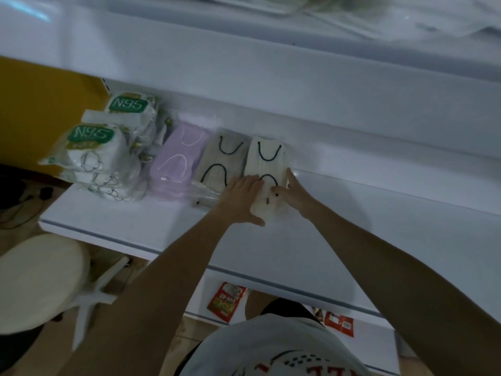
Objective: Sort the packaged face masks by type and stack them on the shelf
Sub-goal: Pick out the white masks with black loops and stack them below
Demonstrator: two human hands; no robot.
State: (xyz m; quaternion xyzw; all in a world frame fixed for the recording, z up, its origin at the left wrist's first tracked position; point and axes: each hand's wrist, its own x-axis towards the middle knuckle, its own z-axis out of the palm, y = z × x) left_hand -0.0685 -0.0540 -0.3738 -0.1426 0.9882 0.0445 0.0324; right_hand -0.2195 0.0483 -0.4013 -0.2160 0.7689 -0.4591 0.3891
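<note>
On the white shelf a row of mask packs lies side by side. At the left are two N95 bags, then a purple mask stack, a beige stack with black ear loops, and a cream-white stack with black loops. My left hand presses on the near left side of the cream-white stack. On its near right edge rests my right hand. Both hands clasp this stack between them, hiding its near end.
A higher shelf edge runs above the row. A yellow panel stands at the left. Below the shelf lie red snack packets on a lower board. A pale stool stands on the floor at the left.
</note>
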